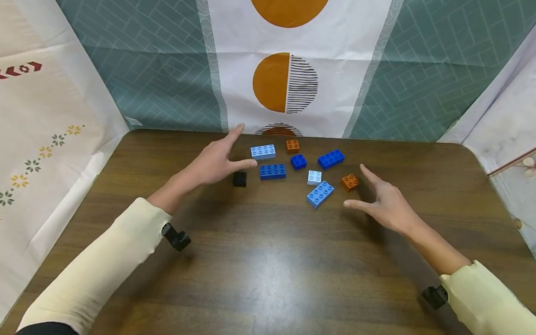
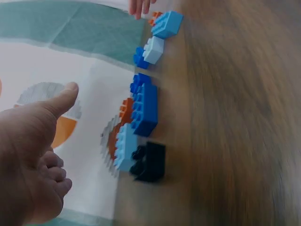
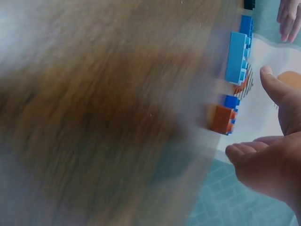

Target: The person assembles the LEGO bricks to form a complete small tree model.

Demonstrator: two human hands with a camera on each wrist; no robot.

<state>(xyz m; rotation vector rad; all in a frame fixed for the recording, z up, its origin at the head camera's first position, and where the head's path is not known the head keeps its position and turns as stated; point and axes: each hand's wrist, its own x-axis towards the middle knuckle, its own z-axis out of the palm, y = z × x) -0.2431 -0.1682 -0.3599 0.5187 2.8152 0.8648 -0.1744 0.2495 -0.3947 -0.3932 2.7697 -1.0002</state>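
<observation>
In the head view my left hand (image 1: 214, 158) hovers with thumb and fingers spread, empty, beside a black toy brick (image 1: 240, 179) and a light blue brick (image 1: 263, 151). On the other side my right hand (image 1: 386, 203), also empty with thumb apart from the fingers, is nearest to an orange brick (image 1: 350, 182). Between the hands lie a long dark blue brick (image 1: 273, 171), a small blue one (image 1: 299, 161), a white-blue one (image 1: 314, 177) and a tilted medium blue brick (image 1: 320, 194). The left wrist view shows the black brick (image 2: 153, 162) apart from the thumb.
Farther back are another orange brick (image 1: 292, 145) and a long blue brick (image 1: 331, 159). All rest on a brown wooden table (image 1: 259, 273), whose far edge meets a hanging patterned cloth (image 1: 163, 52). More cloth hangs at the left and right sides.
</observation>
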